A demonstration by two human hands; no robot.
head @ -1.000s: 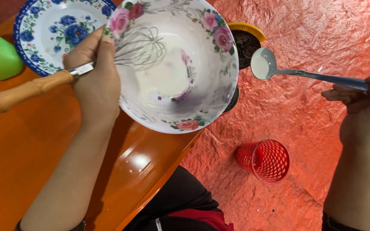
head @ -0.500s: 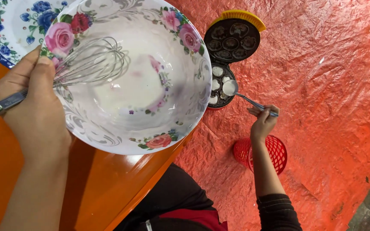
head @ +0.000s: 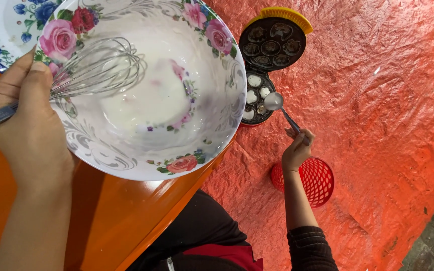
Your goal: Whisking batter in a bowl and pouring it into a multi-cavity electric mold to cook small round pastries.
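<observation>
your left hand (head: 26,125) grips the rim of the white floral plastic bowl (head: 146,90) of thin white batter and pins the wire whisk (head: 96,65) against it, on the orange worktop (head: 126,221). your right hand (head: 297,150) is closed around a metal spoon (head: 277,103) over the black round mould pan (head: 267,65) on the red floor sheet (head: 377,125). the bowl overhangs the worktop edge; tilting could spill batter. a red mesh basket (head: 312,180) sits beside your wrist.

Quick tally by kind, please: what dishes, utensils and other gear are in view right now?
Bowls: 1, floral bowl
Plates: 1, blue-flowered plate
Whisks: 1, whisk
Spoons: 1, spoon
Mould pans: 1, hinged mould pan
Baskets: 1, red mesh basket
Total: 6
</observation>
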